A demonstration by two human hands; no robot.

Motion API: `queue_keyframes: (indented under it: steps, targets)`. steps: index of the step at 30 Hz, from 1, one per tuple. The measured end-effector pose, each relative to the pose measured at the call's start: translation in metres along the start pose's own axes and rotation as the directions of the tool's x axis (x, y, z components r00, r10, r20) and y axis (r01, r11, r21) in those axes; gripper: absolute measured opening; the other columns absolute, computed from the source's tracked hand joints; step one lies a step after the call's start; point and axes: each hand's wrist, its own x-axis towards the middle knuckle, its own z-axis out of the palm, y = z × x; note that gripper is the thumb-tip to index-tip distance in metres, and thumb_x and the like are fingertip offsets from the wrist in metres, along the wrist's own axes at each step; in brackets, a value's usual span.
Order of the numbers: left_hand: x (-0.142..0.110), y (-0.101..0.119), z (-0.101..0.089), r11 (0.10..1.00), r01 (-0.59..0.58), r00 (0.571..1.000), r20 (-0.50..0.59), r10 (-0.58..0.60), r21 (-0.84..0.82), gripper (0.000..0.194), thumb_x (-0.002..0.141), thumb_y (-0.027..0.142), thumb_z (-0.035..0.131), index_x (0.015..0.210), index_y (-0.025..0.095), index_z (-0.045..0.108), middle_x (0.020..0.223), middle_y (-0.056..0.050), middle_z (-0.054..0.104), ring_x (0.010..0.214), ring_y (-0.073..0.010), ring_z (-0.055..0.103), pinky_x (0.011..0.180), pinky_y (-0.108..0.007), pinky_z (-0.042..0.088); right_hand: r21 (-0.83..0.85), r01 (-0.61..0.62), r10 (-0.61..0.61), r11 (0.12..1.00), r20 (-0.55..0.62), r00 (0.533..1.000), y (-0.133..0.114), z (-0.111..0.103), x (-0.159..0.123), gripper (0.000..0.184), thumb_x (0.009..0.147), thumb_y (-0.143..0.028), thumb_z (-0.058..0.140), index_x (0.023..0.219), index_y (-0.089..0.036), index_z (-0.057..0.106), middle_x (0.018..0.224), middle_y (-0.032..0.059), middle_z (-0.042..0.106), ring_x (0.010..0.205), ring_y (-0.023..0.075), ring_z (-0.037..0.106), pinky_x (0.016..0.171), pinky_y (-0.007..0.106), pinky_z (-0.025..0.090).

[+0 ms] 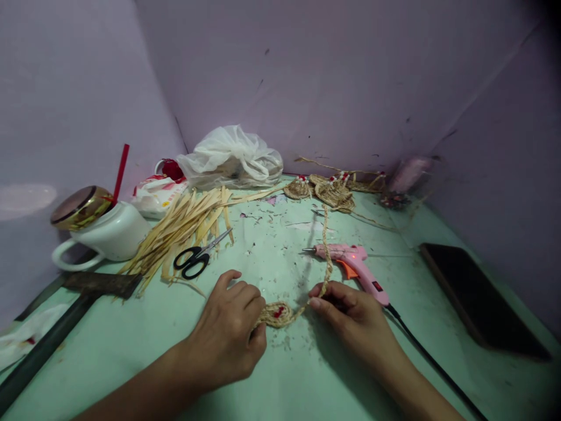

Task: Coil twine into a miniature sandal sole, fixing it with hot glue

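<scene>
My left hand is closed on the left end of a small coiled piece of braided straw with a red spot in its middle. From the coil a straw braid runs right and then up over the table. My right hand pinches this braid between thumb and fingers, a short way from the coil. Just beyond the right hand lies a pink hot glue gun with an orange trigger, a lit light and a black cord. The braid's upper part passes in front of its nozzle end.
Black-handled scissors lie by a heap of straw strips. At left are a hammer and a white mug. Finished-looking woven straw pieces and a plastic bag stand at the back; a phone lies right.
</scene>
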Motion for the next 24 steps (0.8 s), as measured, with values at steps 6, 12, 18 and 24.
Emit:
queue_keyframes:
  steps: [6,12,18,24]
  targets:
    - [0.002,0.000,-0.001,0.999,-0.040,0.999,0.017,0.040,-0.003,0.012,0.069,0.009,0.051,0.074,0.014,0.061,0.069,-0.004,0.058,0.066,-0.0168,0.052,0.088,-0.048,0.039,-0.043,-0.012,0.011,0.999,-0.020,1.000,0.010,0.008,0.006,0.013,0.077,-0.028,0.055,0.075,-0.017,0.063,0.058,-0.0023,0.054,0.052,0.0129,0.045,0.049,0.026,0.033]
    - [0.002,-0.003,0.000,0.996,-0.085,0.996,-0.013,0.085,-0.011,0.013,0.068,0.007,0.053,0.076,0.012,0.061,0.069,-0.005,0.058,0.065,-0.0161,0.050,0.090,-0.049,0.039,-0.072,-0.002,-0.001,0.997,-0.044,0.999,0.016,0.013,0.011,0.016,0.076,-0.027,0.057,0.082,-0.015,0.067,0.063,0.0015,0.059,0.061,0.0163,0.051,0.057,0.029,0.039]
    - [0.002,-0.003,-0.003,0.971,-0.237,0.972,0.007,0.236,0.042,0.013,0.076,0.007,0.051,0.083,0.012,0.060,0.073,-0.005,0.060,0.067,-0.0155,0.048,0.092,-0.049,0.039,0.052,-0.013,0.015,0.999,-0.029,0.999,0.015,0.016,0.008,0.021,0.073,-0.024,0.060,0.089,-0.016,0.068,0.065,0.0009,0.060,0.061,0.0157,0.052,0.057,0.029,0.040]
    - [0.006,-0.003,-0.005,0.948,-0.313,0.950,0.045,0.310,0.054,0.011,0.077,0.007,0.052,0.084,0.011,0.060,0.074,-0.005,0.060,0.068,-0.0156,0.049,0.092,-0.048,0.039,0.225,-0.079,0.066,0.971,0.065,0.996,0.006,0.019,0.007,0.016,0.070,-0.021,0.059,0.082,-0.015,0.067,0.056,-0.0036,0.053,0.049,0.0103,0.045,0.047,0.024,0.036]
